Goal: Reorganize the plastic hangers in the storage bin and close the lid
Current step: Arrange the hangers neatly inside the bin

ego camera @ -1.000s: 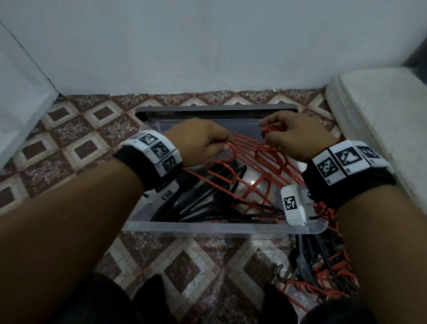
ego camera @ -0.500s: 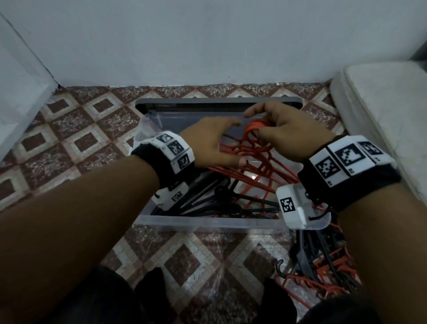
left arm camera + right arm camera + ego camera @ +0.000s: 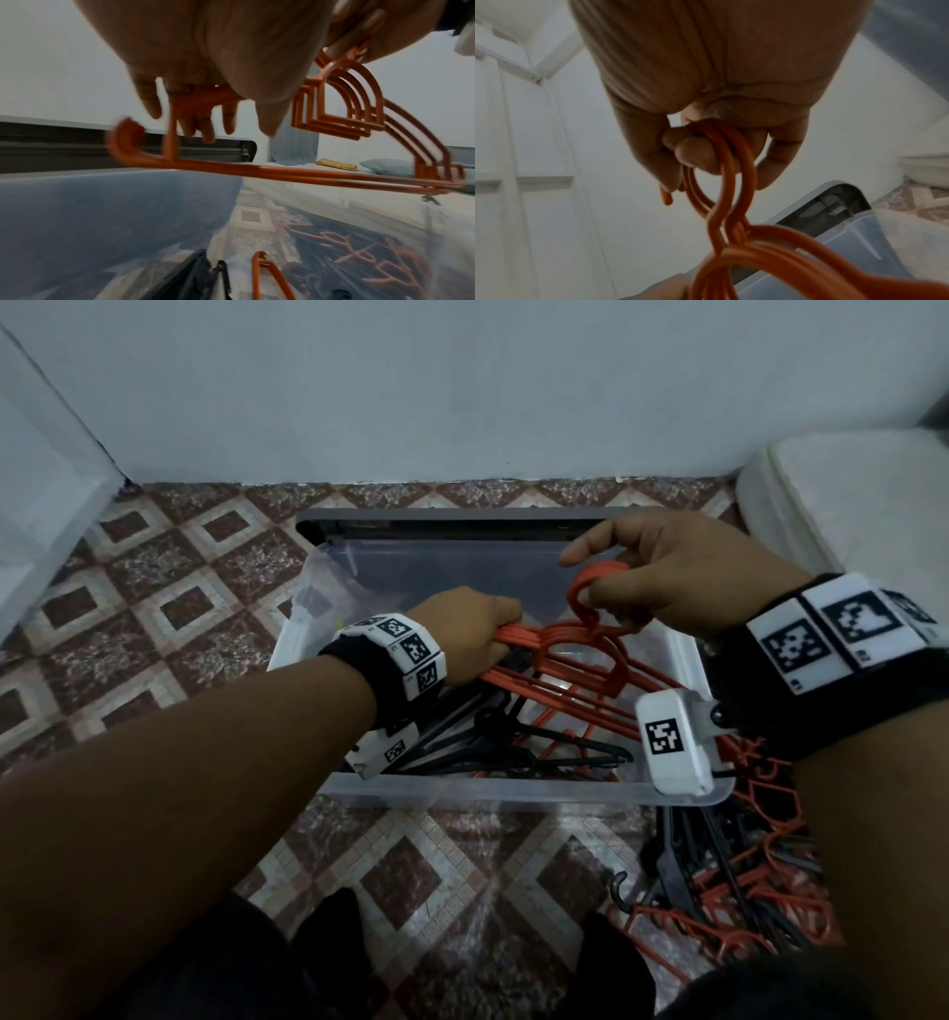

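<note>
Your right hand grips the hooks and your left hand clasps one shoulder of the stacked orange plastic hangers. Their long axis spans both hands above the clear plastic storage bin.

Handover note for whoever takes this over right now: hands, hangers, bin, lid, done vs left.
Left hand: grips the shoulder end of the orange hanger bundle.
Right hand: fingers curled through the bundle's hooks.
The bundle is held over the open storage bin; black hangers and a few orange ones lie inside.
Mixed hanger pile sits on the floor at the bin's right.
Lid is off, behind the bin.
Done: orange ones gathered into one bundle.
Left: lay the bundle in, load the floor pile, close the lid.
</note>
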A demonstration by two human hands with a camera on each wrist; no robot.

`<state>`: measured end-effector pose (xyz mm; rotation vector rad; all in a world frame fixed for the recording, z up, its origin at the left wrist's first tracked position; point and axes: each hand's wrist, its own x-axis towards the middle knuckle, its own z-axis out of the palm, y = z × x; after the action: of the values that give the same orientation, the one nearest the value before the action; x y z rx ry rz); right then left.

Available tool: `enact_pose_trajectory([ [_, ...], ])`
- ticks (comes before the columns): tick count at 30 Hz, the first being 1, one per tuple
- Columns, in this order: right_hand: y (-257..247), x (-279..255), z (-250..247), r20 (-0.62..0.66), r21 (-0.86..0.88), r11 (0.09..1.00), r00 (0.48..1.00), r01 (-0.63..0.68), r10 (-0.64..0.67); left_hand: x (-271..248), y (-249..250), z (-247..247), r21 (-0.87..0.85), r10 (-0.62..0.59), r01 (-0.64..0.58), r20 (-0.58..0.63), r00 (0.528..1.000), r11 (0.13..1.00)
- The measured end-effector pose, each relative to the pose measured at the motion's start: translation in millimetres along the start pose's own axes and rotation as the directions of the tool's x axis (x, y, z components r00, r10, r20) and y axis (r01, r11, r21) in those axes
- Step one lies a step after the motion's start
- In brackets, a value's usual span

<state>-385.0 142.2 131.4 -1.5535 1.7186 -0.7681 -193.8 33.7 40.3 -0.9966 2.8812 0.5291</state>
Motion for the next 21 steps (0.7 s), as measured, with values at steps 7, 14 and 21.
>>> enact_pose_trajectory([
  [7,12.9,4.1,-12.5,-0.270,-0.007,0.992,0.956,-0.124,0.117,-1.8,-44.0,-2.6,0.222,-0.288,0.310,-0.125,0.949,0.924],
  [14,29.1,7.2,-14.0,-0.421,0.018,0.986,0.893,-0.167,0.159,29.3,-31.0,58.6,0.303,-0.131,-0.050,0.548,0.826,0.952],
  [21,48.6,10.4,-19.3,-0.538,0.113,0.973,0.811,-0.203,0.232,91.3,12.7,150.4,0.241,0.138,-0.426,0.715,0.686,0.872],
])
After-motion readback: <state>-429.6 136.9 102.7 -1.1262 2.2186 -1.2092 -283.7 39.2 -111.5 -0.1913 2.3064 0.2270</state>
